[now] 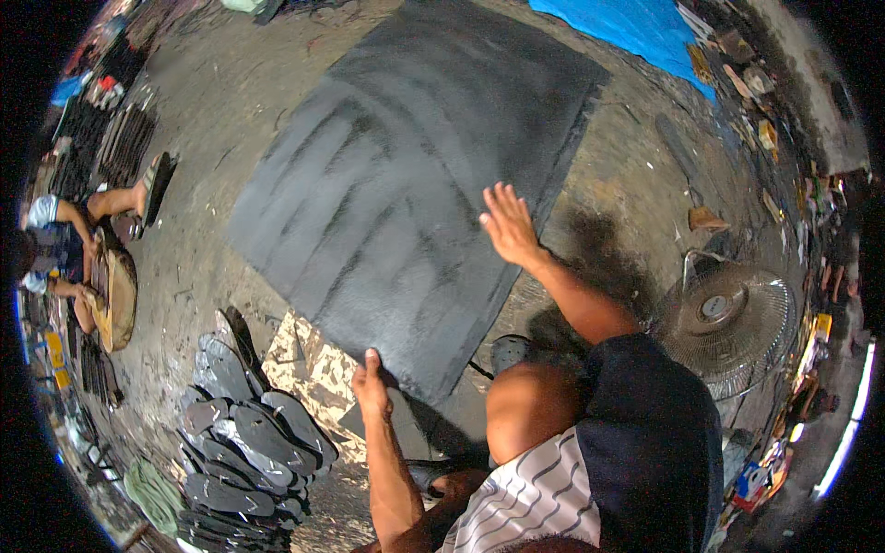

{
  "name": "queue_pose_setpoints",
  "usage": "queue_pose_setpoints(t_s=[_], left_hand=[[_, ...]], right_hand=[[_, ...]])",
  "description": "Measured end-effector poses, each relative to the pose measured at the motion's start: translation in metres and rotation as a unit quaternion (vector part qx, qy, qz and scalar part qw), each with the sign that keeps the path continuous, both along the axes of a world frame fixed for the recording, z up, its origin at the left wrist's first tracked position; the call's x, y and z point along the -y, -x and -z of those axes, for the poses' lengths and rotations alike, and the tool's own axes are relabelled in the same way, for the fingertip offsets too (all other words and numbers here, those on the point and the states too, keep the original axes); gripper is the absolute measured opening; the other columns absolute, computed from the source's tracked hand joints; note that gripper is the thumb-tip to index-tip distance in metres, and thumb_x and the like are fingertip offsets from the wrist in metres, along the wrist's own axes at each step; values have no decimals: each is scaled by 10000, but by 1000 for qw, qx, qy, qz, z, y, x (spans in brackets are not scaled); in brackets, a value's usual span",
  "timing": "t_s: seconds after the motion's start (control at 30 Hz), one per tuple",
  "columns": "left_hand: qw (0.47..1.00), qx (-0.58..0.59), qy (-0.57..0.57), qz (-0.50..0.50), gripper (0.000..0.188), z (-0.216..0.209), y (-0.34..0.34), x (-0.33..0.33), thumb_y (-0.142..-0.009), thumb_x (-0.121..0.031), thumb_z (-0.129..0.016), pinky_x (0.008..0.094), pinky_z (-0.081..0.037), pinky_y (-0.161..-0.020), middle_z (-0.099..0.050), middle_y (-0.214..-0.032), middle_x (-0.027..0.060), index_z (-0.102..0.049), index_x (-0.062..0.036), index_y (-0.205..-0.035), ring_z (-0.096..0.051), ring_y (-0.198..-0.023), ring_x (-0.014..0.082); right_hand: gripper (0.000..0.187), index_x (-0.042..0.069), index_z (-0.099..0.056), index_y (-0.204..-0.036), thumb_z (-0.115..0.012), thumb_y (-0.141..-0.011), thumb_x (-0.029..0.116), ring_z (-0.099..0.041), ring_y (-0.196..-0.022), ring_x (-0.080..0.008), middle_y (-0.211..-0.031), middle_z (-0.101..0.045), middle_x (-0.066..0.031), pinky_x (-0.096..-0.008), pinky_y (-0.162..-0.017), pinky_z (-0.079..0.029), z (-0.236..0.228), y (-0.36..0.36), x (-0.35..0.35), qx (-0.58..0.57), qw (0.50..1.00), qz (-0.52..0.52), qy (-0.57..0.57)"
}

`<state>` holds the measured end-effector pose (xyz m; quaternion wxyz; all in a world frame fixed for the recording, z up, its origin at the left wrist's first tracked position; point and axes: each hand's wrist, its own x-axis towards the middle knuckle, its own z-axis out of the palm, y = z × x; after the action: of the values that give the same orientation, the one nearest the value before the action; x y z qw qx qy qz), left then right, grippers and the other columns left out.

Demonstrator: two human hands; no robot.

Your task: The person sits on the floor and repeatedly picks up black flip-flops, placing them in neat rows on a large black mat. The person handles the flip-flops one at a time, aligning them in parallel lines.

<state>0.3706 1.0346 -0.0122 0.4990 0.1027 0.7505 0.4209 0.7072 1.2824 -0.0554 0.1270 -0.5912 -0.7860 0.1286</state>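
A large dark grey sheet [406, 184], which looks like rubber, lies spread over the floor ahead of me, with shiny streaks across its surface. Its near edge is pinched by my left hand [371, 392], thumb on top and the other fingers mostly hidden. My right hand [510, 226] is stretched out with fingers extended over the sheet by its right edge; whether the palm presses on it or hovers, I cannot tell. Patterned scrap [309, 350] and dark flat pieces [415, 424] lie beneath and beside the near corner.
A pile of dark flip-flops [249, 442] stands at my lower left, beside a green cloth [155, 493]. Further left, another person [64, 240] sits at a round wooden block [118, 300]. A fan [724, 318] stands on my right. A blue tarp [636, 32] lies far right.
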Motion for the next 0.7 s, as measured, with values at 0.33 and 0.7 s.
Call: queue_pose_setpoints(t_s=[0.33,0.7], left_hand=[[998,24,50,40,391,25,63,38,-956,-421,-605,296,-361,-463,-473,-557,-11,-492,-145,-704,-438,-465,123],[996,68,50,10,339,33,60,39,-971,-407,-584,295,-358,-510,-457,-610,-39,-499,-161,-753,-424,-517,106]], right_hand=[[765,121,-223,-1534,-291,-967,630,-117,-1457,-449,-1589,-159,-208,-628,-1145,-92,17,-118,-144,130,956,259,-40],[725,274,-229,-1542,-249,-948,689,-17,-1479,-407,-1622,-67,-126,-619,-1159,-27,7,-105,-164,224,965,129,40]])
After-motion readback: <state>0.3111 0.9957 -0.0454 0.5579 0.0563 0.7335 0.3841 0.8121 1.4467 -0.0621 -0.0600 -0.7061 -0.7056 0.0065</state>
